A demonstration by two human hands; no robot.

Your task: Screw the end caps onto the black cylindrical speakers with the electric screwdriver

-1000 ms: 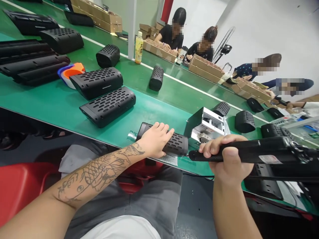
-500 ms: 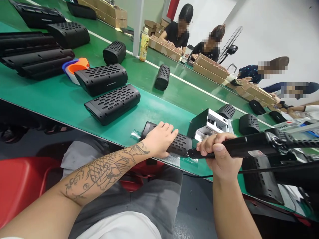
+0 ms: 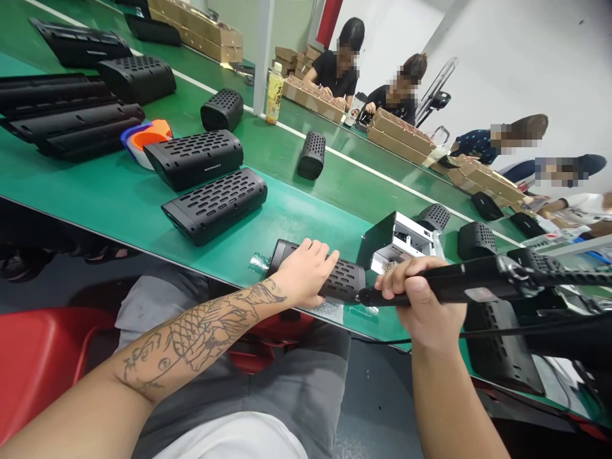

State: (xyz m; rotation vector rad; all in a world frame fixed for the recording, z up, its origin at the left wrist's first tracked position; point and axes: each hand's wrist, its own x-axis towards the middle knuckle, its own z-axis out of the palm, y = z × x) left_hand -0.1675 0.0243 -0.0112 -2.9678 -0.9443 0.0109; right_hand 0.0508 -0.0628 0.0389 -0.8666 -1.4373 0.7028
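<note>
A black slotted housing (image 3: 348, 280) lies on the green mat near the table's front edge. My left hand (image 3: 308, 274) grips it from above, covering its middle, with the fingers over its far side and the thumb on the near side. In my right hand (image 3: 423, 290) is a black electric screwdriver (image 3: 466, 280), held almost level. Its tip meets the right end of the housing; the screw there is too small to make out clearly. Just behind that end stands a black and silver screw feeder (image 3: 399, 242).
To the left lie two slotted housings (image 3: 215, 204), an orange, white and blue tape dispenser (image 3: 150, 137) and stacked black parts (image 3: 71, 121). A yellow bottle (image 3: 274, 94) stands by a white post (image 3: 262, 57). Several people work behind cardboard boxes (image 3: 406, 137) across the table.
The view has shifted slightly, so the background sits a little lower. Both hands keep their places, with the screwdriver's tip still at the right end of the housing.
</note>
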